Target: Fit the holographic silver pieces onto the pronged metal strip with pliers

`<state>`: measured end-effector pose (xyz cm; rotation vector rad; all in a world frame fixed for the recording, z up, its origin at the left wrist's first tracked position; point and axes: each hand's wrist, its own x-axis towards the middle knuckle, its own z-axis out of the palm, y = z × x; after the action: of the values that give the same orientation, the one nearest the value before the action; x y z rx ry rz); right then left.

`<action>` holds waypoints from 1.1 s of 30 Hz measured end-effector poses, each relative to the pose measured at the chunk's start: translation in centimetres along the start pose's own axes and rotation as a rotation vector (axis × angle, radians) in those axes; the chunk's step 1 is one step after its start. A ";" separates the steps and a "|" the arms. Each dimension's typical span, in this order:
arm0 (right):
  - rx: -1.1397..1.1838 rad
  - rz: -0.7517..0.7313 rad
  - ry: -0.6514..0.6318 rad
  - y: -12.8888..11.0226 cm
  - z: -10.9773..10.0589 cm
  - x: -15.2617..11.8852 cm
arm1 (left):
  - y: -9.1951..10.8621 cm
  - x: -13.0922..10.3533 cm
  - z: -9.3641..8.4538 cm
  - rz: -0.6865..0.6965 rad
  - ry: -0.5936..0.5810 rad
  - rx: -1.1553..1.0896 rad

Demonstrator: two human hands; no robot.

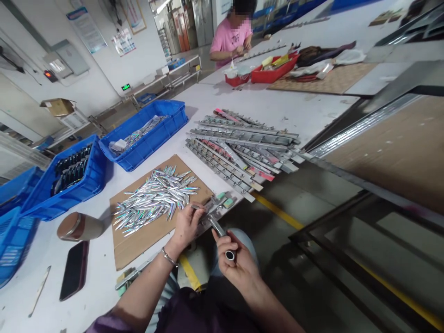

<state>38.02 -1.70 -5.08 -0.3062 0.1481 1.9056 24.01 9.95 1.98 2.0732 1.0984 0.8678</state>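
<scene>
Gleaming slim metal tube (222, 236), hollow-ended

A long white table (284, 108) carries two blue crates (145, 134), a cardboard sheet (145, 231) heaped with shiny silver pieces, a fan of metal racks (243, 143), a dark phone (74, 270), a brown rounded case (78, 226), red trays (272, 71) and a woven mat (329, 81).
</scene>
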 end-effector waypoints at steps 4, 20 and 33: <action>-0.043 -0.040 0.016 0.1 0.5 0.3 | 0.1 0.0 -0.1 -0.005 0.002 0.011; -1.015 -0.308 0.242 -1.9 0.3 0.7 | -0.6 0.2 0.4 0.139 -0.047 0.142; -1.367 -0.524 0.280 -2.2 0.6 0.2 | -0.8 -0.3 0.9 0.156 -0.041 0.233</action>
<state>39.89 -0.62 -4.48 -1.3584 -0.9992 1.1584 24.22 9.81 0.77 2.3846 1.0700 0.7979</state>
